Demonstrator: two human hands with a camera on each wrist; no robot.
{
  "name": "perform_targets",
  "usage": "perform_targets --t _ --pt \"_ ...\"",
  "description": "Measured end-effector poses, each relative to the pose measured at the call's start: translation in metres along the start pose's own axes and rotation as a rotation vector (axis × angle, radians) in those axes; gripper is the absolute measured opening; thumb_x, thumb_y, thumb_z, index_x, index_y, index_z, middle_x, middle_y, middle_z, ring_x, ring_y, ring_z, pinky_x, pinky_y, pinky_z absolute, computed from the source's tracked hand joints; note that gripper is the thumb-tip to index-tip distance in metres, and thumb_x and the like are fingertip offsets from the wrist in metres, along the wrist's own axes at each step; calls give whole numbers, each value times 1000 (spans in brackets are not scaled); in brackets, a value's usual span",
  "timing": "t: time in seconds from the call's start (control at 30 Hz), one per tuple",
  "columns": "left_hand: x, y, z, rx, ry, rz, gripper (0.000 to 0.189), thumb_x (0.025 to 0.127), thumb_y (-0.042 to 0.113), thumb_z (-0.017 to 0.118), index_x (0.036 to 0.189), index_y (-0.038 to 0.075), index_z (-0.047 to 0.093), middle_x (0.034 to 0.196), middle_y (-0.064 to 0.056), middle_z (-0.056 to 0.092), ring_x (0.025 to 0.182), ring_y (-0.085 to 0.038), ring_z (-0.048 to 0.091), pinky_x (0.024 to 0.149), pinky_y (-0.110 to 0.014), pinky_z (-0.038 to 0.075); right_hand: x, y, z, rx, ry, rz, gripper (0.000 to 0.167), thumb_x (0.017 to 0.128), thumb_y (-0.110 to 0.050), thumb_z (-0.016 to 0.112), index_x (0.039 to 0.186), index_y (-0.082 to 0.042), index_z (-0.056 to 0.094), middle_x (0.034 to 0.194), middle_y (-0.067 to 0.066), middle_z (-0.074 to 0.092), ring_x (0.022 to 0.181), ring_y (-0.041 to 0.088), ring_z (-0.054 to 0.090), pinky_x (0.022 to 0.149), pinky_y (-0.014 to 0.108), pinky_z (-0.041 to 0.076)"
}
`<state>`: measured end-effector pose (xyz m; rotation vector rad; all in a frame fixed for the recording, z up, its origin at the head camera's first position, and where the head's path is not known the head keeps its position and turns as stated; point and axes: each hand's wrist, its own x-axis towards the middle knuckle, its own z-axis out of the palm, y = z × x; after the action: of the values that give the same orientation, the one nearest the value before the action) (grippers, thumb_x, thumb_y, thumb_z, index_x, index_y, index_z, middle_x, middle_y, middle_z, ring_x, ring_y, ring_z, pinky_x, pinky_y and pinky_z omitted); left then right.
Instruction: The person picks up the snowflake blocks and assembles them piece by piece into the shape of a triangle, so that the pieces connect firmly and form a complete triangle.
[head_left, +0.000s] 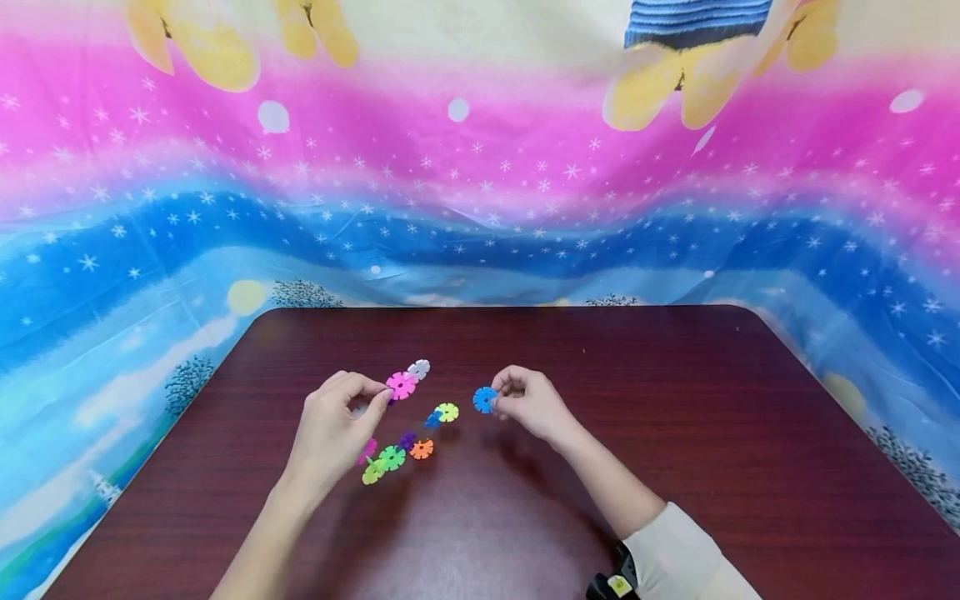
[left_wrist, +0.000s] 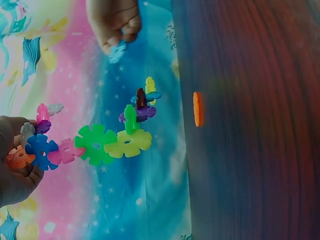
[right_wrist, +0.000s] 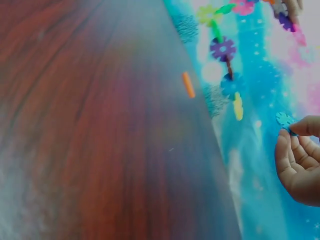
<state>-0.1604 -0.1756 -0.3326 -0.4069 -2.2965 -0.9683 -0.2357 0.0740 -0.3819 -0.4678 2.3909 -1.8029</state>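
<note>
My left hand (head_left: pixel 333 429) pinches a chain of interlocked plastic snowflake discs (left_wrist: pixel 96 145) in many colours, held above the table. From the fingers the chain hangs in a curve through orange, blue, pink, green, yellow, purple and brown pieces to a yellow disc (head_left: pixel 447 412) at its free end. A pink disc (head_left: pixel 401 385) and a white disc (head_left: pixel 419 369) stick out at the other end. To the right, my right hand (head_left: pixel 534 404) holds a single blue snowflake disc (head_left: pixel 484 400) between thumb and fingers, apart from the chain.
One loose orange disc (head_left: pixel 422 449) lies flat on the dark red-brown wooden table (head_left: pixel 675 433), below the chain. A printed cloth (head_left: pixel 480 167) in pink and blue hangs around the table's far edge and sides.
</note>
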Motion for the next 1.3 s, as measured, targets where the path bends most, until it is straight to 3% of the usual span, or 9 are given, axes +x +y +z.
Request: perform_targets --t 0.4,0.63,0.87,1.07,1.3 --pt "-2 11 12 -50 -31 114 15 72 -1 77 77 9 68 71 10 57 64 -7 44 50 -16 38 -13 -27 -3 356 74 63 19 80 6 59 99 5 55 79 10 58 67 19 60 67 32 52" --pt "-5 15 17 6 -39 225 19 68 -1 80 78 8 66 73 6 58 68 -10 48 55 -18 41 -16 -41 -2 501 82 61 26 82 7 59 108 8 54 80 7 58 68 17 60 65 26 51" --pt "-5 17 21 49 -17 324 22 65 -2 81 78 8 66 74 4 59 71 -7 48 60 -21 41 -19 -49 1 532 63 41 24 83 8 57 107 9 55 78 7 58 68 16 60 65 25 51" --pt "-5 18 21 62 -14 313 25 63 -2 83 79 8 67 74 4 60 72 -6 48 60 -21 43 -19 -51 2 517 61 36 25 81 10 57 106 12 55 78 7 58 65 14 60 62 24 51" --pt "-5 18 20 75 -20 315 23 64 0 83 78 7 66 74 4 60 72 -7 48 61 -22 43 -21 -50 -2 422 34 19 25 81 7 59 107 10 59 78 9 59 66 18 60 64 28 52"
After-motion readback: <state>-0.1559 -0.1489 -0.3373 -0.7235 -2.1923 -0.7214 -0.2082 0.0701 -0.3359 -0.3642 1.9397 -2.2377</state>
